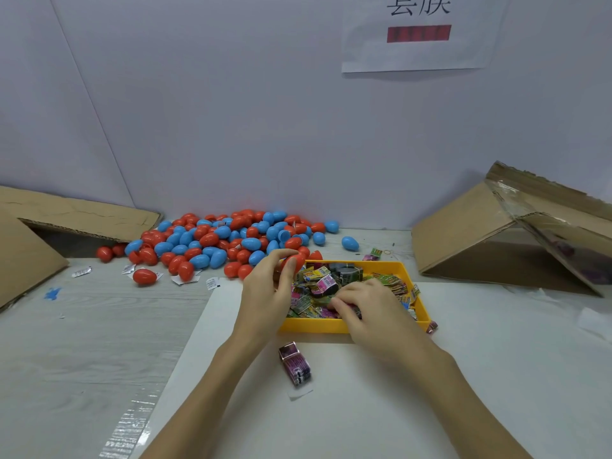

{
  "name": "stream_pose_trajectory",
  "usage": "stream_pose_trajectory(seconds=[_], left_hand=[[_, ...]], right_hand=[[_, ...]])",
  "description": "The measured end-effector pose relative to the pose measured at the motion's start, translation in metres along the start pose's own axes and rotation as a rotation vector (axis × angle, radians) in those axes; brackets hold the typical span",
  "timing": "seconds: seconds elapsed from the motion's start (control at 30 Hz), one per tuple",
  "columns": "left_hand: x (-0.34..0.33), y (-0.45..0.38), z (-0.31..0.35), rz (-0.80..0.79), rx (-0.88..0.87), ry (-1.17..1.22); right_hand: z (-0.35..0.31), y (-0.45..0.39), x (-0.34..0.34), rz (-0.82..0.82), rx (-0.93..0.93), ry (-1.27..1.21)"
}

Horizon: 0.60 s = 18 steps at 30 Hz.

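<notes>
- Head view, left hand [268,293]: we see it raised over the near left corner of the yellow tray [331,326]. Its fingers [288,276] and thumb are clenched round a red egg [294,261], which is held just above the tray's far left corner.
- Head view, right hand [369,309]: it lies palm down inside the tray. Its fingers [341,301] are bent into the packets [326,281], with the tips touching a pink packet [351,309]. The thumb is hidden, so we cannot tell whether that packet is grasped or only touched.
- Tray: it sits on a white sheet [381,419] spread over the grey bench [82,342], and the coloured packets fill it in a loose pile.
- Small bundle [295,364]: a purple wrapped pack lies on the white sheet, just in front of the tray and between the two forearms.
- Heap of eggs [228,236]: red and blue eggs are piled against the wall behind the tray. One blue egg [350,243] sits apart to the right of the heap, and one stray red one [144,276] sits apart at its near left edge.
- Cardboard boxes: one box [29,246] lies tipped at the left edge of the bench, and another [490,233] lies tipped at the right.
- Paper sign [419,31]: it is stuck on the wall above, with dark characters over a red bar.
</notes>
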State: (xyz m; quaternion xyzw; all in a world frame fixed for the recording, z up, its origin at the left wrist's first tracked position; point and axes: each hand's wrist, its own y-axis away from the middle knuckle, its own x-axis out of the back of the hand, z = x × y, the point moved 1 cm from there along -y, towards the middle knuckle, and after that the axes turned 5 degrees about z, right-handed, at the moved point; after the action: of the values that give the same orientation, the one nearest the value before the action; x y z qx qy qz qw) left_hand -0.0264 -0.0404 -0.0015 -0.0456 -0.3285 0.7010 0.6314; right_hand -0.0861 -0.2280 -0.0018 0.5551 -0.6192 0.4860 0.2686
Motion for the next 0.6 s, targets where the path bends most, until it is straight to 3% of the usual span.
stream_pose_trajectory(seconds=[0.3, 0.6], left_hand=[[0.002, 0.003, 0.011, -0.029, -0.041, 0.035], [-0.001, 0.009, 0.021, -0.163, -0.080, 0.124]], right_hand=[[-0.004, 0.000, 0.008, 0.326, 0.013, -0.183], [-0.006, 0.001, 0.012, 0.368, -0.108, -0.428]])
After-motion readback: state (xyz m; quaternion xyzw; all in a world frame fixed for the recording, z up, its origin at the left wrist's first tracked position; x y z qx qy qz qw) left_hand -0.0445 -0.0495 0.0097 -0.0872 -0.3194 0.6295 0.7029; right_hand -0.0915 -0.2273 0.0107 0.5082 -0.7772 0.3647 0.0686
